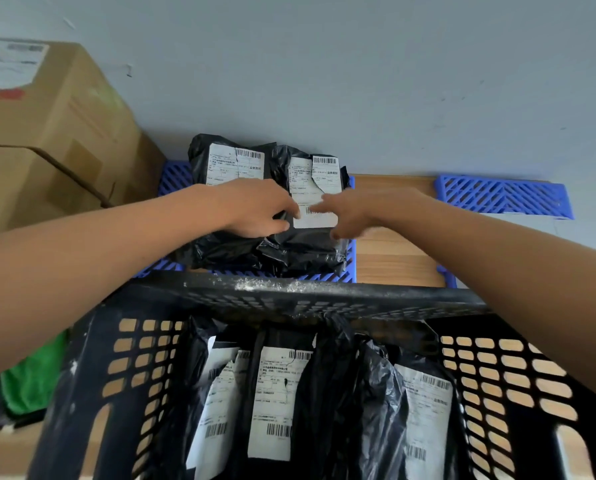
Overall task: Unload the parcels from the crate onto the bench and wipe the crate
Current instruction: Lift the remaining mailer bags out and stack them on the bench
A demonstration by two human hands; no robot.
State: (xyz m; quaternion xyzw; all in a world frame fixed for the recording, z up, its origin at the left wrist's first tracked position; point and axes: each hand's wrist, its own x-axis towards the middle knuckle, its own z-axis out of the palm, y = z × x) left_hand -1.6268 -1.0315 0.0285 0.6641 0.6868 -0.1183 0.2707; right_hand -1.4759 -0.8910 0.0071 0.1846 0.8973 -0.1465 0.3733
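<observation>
Hands over black parcel [300, 237] on blue tray [350, 261]: left hand [255, 211] grips its left edge, right hand [350, 213] blurred, fingers loose, grasp unclear. More parcels [279, 393] in black crate [324, 292].

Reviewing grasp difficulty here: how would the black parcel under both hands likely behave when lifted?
The top parcel is in wrinkled, glossy film, so it probably flexes and sags rather than staying stiff. That sheen suggests a slippery surface; the left hand and right hand might need a firm pinch. It is flat, so unlikely to roll.
</observation>
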